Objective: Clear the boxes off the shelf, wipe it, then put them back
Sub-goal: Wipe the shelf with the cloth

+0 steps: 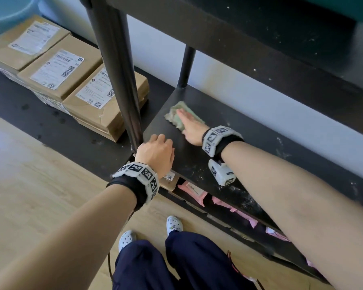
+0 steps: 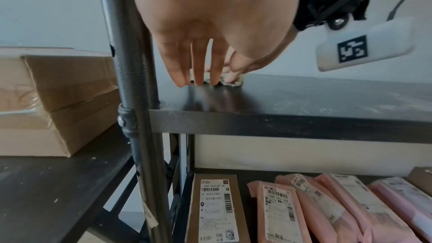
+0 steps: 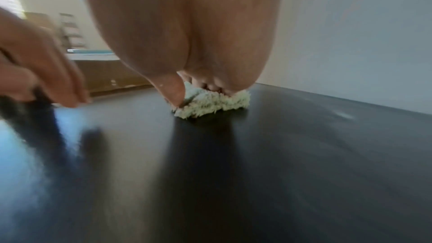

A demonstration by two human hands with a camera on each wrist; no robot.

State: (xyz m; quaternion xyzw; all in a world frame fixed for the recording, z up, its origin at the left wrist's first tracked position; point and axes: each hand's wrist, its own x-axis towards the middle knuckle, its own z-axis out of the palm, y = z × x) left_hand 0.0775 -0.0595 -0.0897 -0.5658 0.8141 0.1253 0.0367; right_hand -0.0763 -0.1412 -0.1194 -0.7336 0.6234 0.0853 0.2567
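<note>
Far left, the boxes [image 1: 57, 70] sit stacked on the neighbouring lower shelf, beside the black post [image 1: 117, 70]. Next to that post the left hand [image 1: 155, 152] hangs over the shelf [image 1: 197, 162] corner, its grip loose, fingers pointing down and holding nothing. Further right the right hand [image 1: 190, 127] lies flat, fingers straight, pressing the green cloth [image 1: 177, 116] onto the shelf near the back wall. Pink parcels [image 2: 327, 208] lie on the tier below.
</note>
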